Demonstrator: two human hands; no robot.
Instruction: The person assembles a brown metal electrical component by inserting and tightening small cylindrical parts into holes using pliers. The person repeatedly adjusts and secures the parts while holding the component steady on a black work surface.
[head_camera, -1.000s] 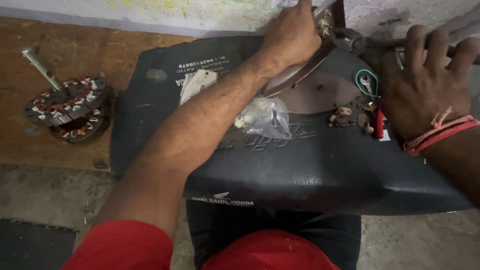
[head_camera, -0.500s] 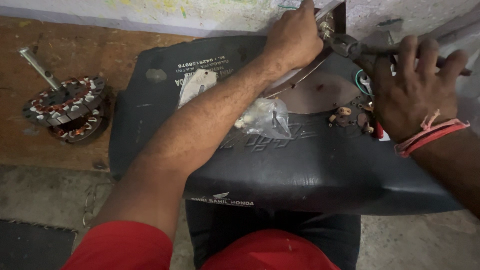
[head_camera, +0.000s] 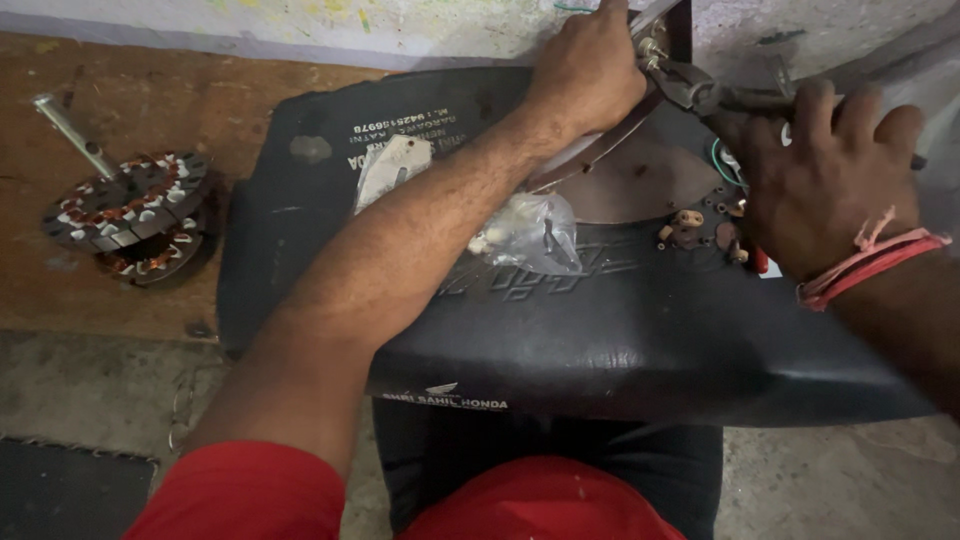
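Steel pliers (head_camera: 700, 95) gripped in the right hand (head_camera: 835, 175) should bite squarely while the left hand (head_camera: 590, 70), clenched on the part (head_camera: 645, 45), holds firm.

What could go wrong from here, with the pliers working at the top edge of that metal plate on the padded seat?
The pliers in the right hand bite right beside the left hand; a slip could pinch or jab it. The small loose parts lie on the curved black seat near its slope and might roll off. The left forearm crosses above the clear plastic bag and could sweep it off.
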